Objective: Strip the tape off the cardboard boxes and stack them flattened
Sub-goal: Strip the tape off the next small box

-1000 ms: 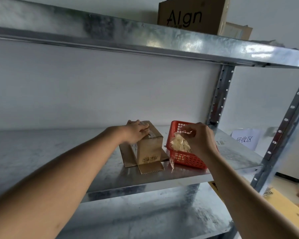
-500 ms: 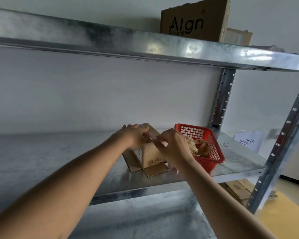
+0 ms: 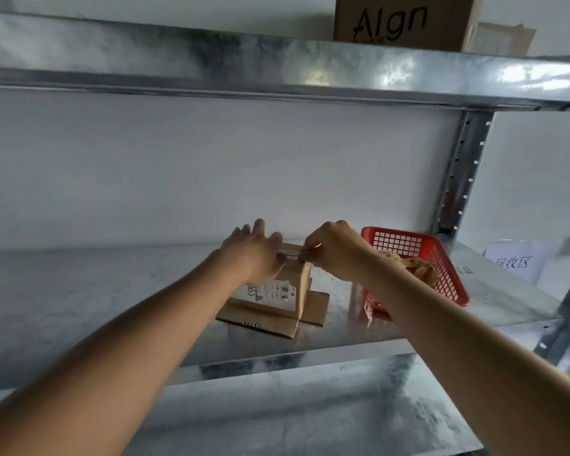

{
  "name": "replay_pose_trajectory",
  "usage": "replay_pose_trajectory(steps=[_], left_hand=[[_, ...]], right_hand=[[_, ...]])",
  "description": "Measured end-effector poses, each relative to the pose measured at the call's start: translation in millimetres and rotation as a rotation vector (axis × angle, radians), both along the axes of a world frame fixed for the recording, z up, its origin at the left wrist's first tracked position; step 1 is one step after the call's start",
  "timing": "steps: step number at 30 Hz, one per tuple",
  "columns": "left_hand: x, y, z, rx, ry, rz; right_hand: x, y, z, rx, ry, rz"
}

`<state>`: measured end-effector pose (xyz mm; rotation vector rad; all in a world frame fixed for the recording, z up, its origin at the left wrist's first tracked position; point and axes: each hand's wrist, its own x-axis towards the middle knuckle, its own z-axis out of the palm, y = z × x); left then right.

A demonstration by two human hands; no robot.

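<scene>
1. The metal shelf [image 3: 112, 291] carries everything at stake here; its upper neighbour holds a big carton printed "Algn" [image 3: 402, 21], well apart from the work.
2. The red basket [image 3: 441, 258] sits on the shelf to the right of the box, near it but not touching, with crumpled tape scraps [image 3: 415, 264] inside and 1 strip hanging over its front edge.
3. The small cardboard box [image 3: 277, 291] stands near the shelf's front edge with its bottom flaps splayed flat beneath it. A white shipping label faces the camera, and the box's long axis runs roughly away from the viewer.
4. The left hand [image 3: 254, 255] lies over the top left of the box, fingers curled down its far side, bracing it.
5. The right hand [image 3: 336, 251] is at the top edge, thumb and forefinger pinched together on what looks like the end of a tape strip [image 3: 297, 256]; blur makes the strip itself hard to confirm.
6. The relation that matters: the pinch sits at the near end of the top seam, so the tape lies away from the grip along the box's long axis. The right hand is nearer the basket, so I judge the peel should run up and rightward while the left hand holds the box down.
</scene>
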<state>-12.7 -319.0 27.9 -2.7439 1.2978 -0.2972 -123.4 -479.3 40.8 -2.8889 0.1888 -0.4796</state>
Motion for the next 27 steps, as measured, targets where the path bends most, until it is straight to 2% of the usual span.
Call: replay_pose_trajectory(steps=[3,4,12,20,23,27], left_hand=[[20.2,-0.4,-7.2,-0.049,0.256,-0.101],[26.0,-0.9,-10.1,-0.044,0.29,-0.119],[41.1,-7.1,-26.8,-0.037,0.265,-0.122],[42.1,-7.3,-29.4,-0.058,0.261,-0.156],[43.3,-7.2,-29.6,-0.065,0.282,-0.164],[45.5,-8.2,-30.0,-0.071,0.294,-0.164]], right_hand=[[5.8,0.8,7.4,-0.09,0.058,0.046],[7.9,2.1,10.8,-0.126,0.085,0.056],[27.3,17.9,40.2,-0.271,0.303,0.095],[31.7,24.5,37.2,-0.43,0.327,0.104],[29.0,18.6,37.7,-0.358,0.326,0.094],[20.5,5.2,42.0,-0.064,0.37,0.073]])
